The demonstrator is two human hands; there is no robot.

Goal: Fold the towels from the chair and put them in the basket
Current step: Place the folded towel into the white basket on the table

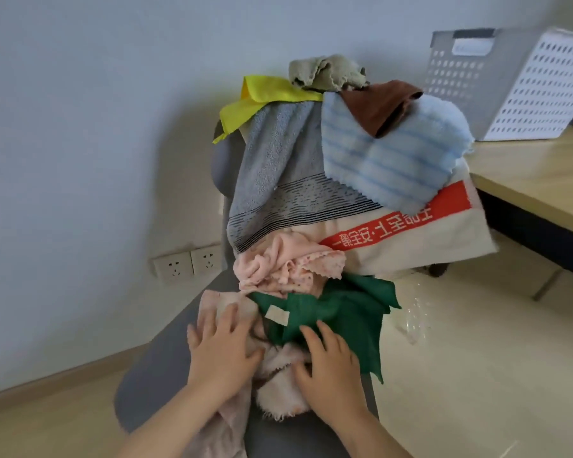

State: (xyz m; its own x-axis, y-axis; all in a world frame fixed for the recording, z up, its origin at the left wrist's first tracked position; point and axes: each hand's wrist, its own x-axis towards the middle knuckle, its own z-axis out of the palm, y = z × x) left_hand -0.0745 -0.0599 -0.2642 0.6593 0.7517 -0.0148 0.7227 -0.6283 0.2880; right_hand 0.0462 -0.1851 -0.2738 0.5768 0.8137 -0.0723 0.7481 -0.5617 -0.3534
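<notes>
A grey chair [153, 368] is heaped with towels. Over its backrest hang a grey striped towel [278, 173], a yellow cloth [262, 97], an olive cloth [325, 71], a brown cloth [381, 104], a blue striped towel [387, 157] and a beige towel with a red band [420, 239]. On the seat lie a pink dotted towel [278, 269], a green cloth [344, 312] and a pale pink towel [278, 385]. My left hand [220, 348] lies flat on the pale pink towel. My right hand [328, 361] rests with spread fingers on the green cloth and the pale pink towel.
A white perforated basket [543, 90] stands on a wooden table [536, 173] at the right, behind the chair. A grey perforated basket [457, 61] stands next to it. Wall sockets [187, 264] sit low on the wall at the left. Pale floor lies to the right of the chair.
</notes>
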